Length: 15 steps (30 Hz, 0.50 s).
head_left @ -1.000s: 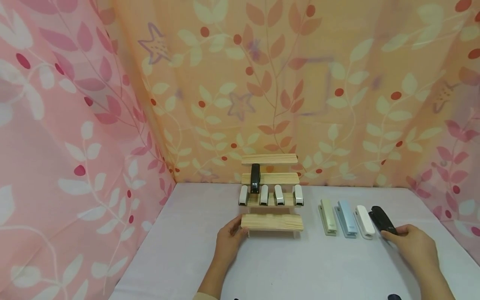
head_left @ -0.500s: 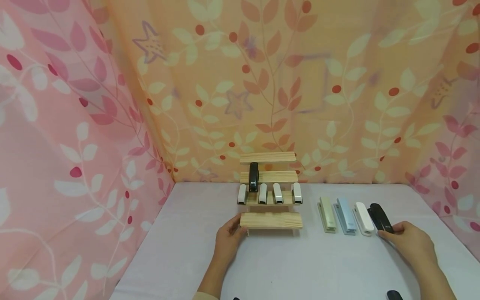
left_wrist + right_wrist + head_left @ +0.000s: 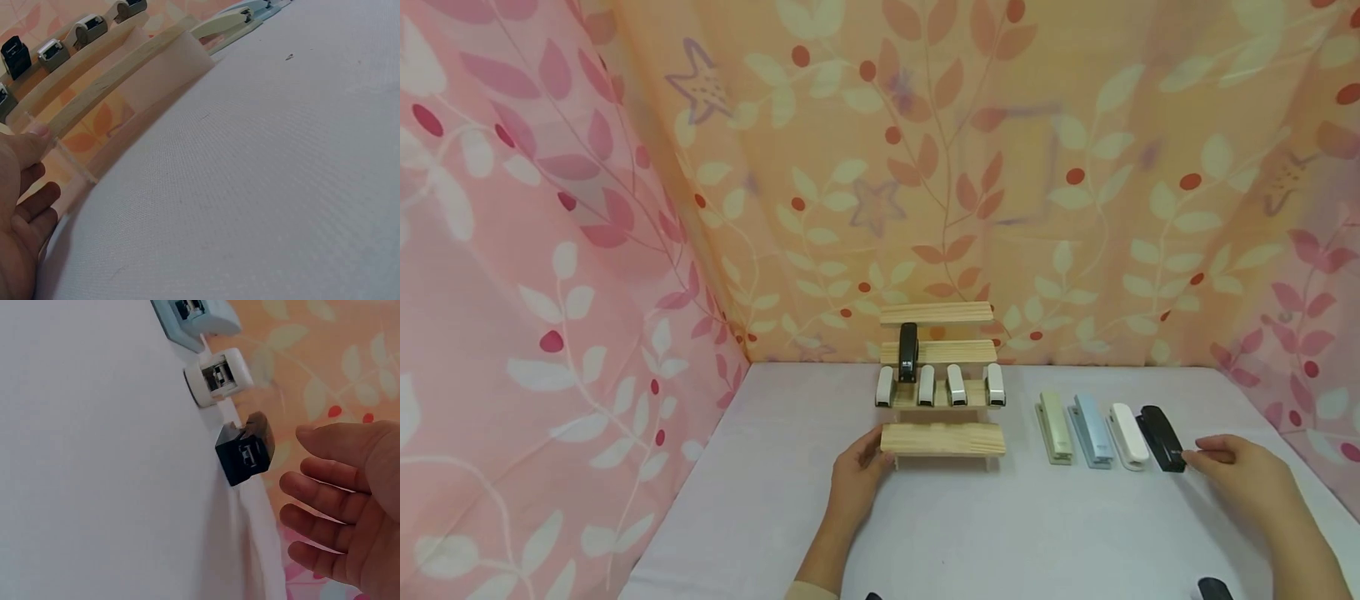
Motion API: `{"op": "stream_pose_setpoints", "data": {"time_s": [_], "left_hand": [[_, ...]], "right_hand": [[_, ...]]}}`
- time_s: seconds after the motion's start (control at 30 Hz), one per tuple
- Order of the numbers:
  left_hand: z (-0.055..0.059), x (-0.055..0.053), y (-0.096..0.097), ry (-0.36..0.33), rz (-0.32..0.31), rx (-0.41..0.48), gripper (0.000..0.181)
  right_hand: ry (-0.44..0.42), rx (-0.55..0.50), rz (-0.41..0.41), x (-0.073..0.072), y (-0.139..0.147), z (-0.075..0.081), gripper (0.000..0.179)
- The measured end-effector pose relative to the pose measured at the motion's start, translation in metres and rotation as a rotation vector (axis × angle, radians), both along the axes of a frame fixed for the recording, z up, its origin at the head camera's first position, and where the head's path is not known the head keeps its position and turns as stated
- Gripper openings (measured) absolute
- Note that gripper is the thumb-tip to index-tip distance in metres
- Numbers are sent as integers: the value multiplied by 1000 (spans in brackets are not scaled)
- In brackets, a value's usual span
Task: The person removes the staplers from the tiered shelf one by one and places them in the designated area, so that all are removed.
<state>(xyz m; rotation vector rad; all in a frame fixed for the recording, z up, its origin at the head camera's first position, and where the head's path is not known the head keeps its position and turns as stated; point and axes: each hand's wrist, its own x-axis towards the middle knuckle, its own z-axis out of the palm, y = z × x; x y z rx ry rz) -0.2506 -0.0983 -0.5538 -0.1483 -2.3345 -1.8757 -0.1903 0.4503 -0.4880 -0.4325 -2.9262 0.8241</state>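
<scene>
My left hand [image 3: 859, 475] grips the left end of the lowest plank of a tiered wooden display rack [image 3: 943, 439]; in the left wrist view its thumb [image 3: 39, 132] lies at the plank's end. Several small white staplers [image 3: 956, 385] stand on the tier above, and a black stapler [image 3: 907, 352] leans higher up at the left. To the right, a row of staplers lies on the table: green [image 3: 1056, 429], blue [image 3: 1093, 432], white [image 3: 1128, 437] and black [image 3: 1162, 438]. My right hand [image 3: 1251, 475] is beside the black one's near end, holding nothing, fingers apart from it in the right wrist view.
The table [image 3: 1022, 533] has a white cover. Patterned curtains [image 3: 820, 167] rise along its back and both sides. Dark rounded objects [image 3: 1214, 588] poke in at the bottom edge of the head view.
My right hand has let go of the black stapler and drawn back slightly to the right. That stapler now lies straighter beside the white one. My left hand keeps its hold on the rack.
</scene>
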Motion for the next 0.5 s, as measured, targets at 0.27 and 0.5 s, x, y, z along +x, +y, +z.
{"op": "stream_pose_setpoints", "data": {"time_s": [0.27,0.5], "left_hand": [[3,0,1,-6,1,-13,54],[6,1,0,-22,9,-13,54]], "right_hand": [[177,24,37,-1,-64,45,60],[385,-9,153,-6,-129,62,41]]}}
